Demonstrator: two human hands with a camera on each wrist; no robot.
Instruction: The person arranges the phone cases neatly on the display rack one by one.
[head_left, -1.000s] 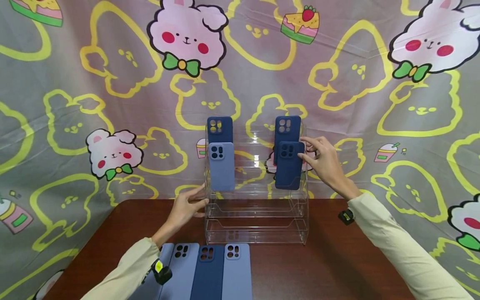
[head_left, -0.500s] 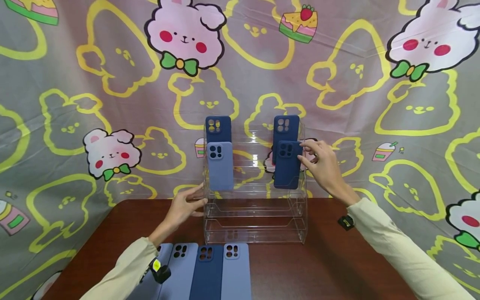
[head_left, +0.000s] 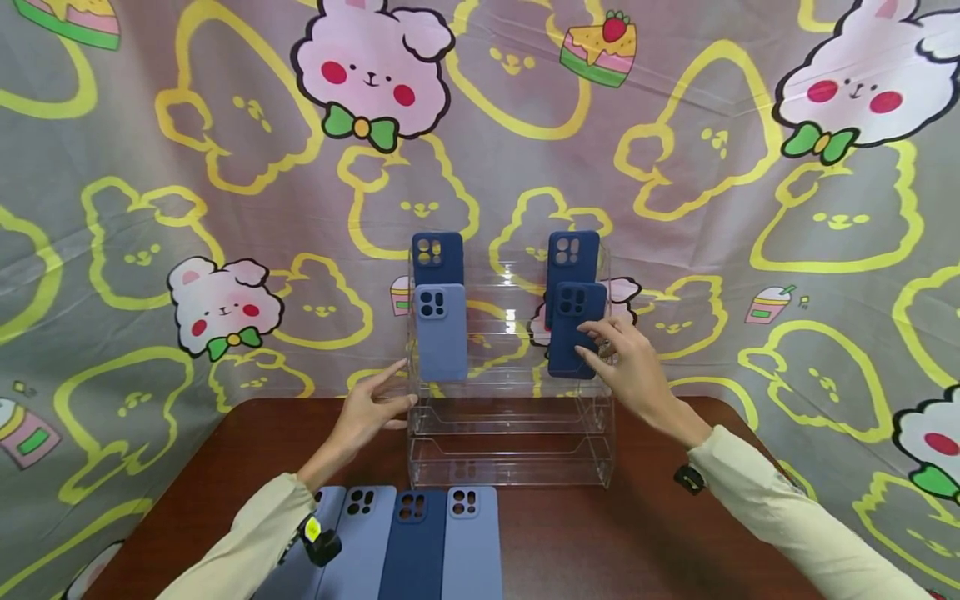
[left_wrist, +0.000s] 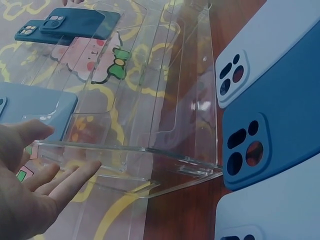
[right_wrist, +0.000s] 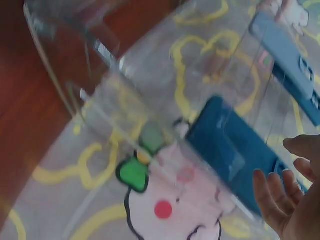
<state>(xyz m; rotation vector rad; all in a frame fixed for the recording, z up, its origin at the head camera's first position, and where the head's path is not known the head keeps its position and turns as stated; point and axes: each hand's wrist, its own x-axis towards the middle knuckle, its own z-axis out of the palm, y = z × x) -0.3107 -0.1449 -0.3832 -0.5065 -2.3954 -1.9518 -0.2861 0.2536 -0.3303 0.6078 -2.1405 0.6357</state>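
A clear tiered rack (head_left: 512,475) stands on the table, holding phone cases in two columns. On its left, a light blue case (head_left: 442,346) stands in front of a dark blue one (head_left: 438,257). On its right, a dark blue case (head_left: 567,337) overlaps another dark blue case (head_left: 573,250). My right hand (head_left: 630,367) is at the front right case, thumb and fingers bent and parted; contact is unclear. My left hand (head_left: 367,412) lies at the rack's left side, fingers spread. The left wrist view shows that hand (left_wrist: 35,185) beside the clear side panel, holding nothing.
Several cases lie side by side on the table in front of the rack, among them a dark blue one (head_left: 414,550) and a light blue one (head_left: 474,550). Brown tabletop (head_left: 675,517) extends to the right. A patterned cloth (head_left: 525,167) hangs behind the rack.
My right hand has left the upper right edge of the front dark blue case and moved down and slightly left in front of it. The left hand has barely moved.
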